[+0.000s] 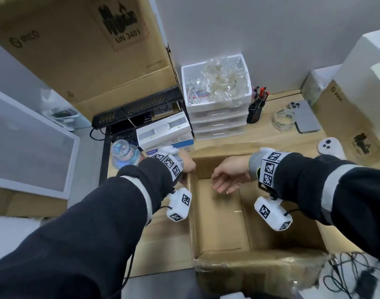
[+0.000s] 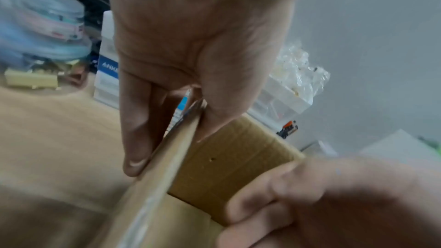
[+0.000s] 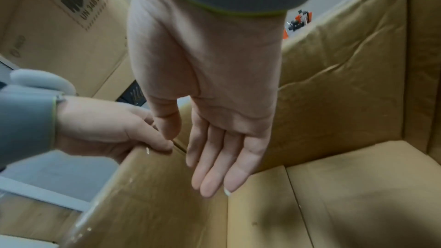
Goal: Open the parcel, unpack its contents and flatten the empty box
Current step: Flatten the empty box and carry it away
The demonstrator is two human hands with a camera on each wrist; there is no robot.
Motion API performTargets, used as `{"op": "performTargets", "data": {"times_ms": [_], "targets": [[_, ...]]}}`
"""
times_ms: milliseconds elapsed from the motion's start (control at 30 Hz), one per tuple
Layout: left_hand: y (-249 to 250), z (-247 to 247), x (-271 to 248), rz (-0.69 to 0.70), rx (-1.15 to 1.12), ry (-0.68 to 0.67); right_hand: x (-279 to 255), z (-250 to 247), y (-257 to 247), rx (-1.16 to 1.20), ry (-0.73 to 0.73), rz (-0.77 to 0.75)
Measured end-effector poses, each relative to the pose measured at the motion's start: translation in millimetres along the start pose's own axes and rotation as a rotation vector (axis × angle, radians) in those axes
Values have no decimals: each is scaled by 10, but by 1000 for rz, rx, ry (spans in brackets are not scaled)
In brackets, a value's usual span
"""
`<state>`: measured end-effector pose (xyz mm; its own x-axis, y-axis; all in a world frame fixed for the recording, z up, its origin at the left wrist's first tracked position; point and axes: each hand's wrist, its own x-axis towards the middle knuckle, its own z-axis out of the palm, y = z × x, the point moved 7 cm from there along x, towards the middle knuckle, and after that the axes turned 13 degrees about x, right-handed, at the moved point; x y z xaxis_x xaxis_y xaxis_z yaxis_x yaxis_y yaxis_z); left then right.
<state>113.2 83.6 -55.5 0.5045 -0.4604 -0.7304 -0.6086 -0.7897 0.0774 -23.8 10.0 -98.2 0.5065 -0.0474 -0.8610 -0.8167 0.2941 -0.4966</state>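
An open brown cardboard box (image 1: 219, 223) stands on the wooden table, its inside bare down to the bottom flaps (image 3: 334, 205). My left hand (image 1: 186, 166) grips the top edge of the box's left wall (image 2: 167, 157) near the far corner, thumb inside and fingers outside. My right hand (image 1: 225, 179) hovers over the box's far inner part with straight, relaxed fingers (image 3: 214, 167) and holds nothing. The far wall (image 3: 334, 91) is creased.
A white drawer unit (image 1: 217, 108) with plastic bags on top stands behind the box. A white product box (image 1: 165, 132), a water bottle (image 1: 124, 154), a pen cup (image 1: 254, 111), a phone (image 1: 306, 118), a controller (image 1: 330, 147) and large cartons (image 1: 77, 50) crowd the table. Cables (image 1: 353, 275) lie near right.
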Motion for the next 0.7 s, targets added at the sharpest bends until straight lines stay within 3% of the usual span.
{"op": "performTargets", "data": {"times_ms": [100,267,367,467,700], "targets": [[32,3,-94,-3,-82,-57,117,17,149,-21,27,20],[87,-193,-233,31,-163,-11,296,84,384,-88,71,69],[118,-331,-323,73,-211,-53,320,83,491,-169,117,101],[166,-451,-452,117,-170,-100,313,29,472,-196,165,88],[318,-814,-569,150,-133,-50,246,-49,235,-214,171,16]]}}
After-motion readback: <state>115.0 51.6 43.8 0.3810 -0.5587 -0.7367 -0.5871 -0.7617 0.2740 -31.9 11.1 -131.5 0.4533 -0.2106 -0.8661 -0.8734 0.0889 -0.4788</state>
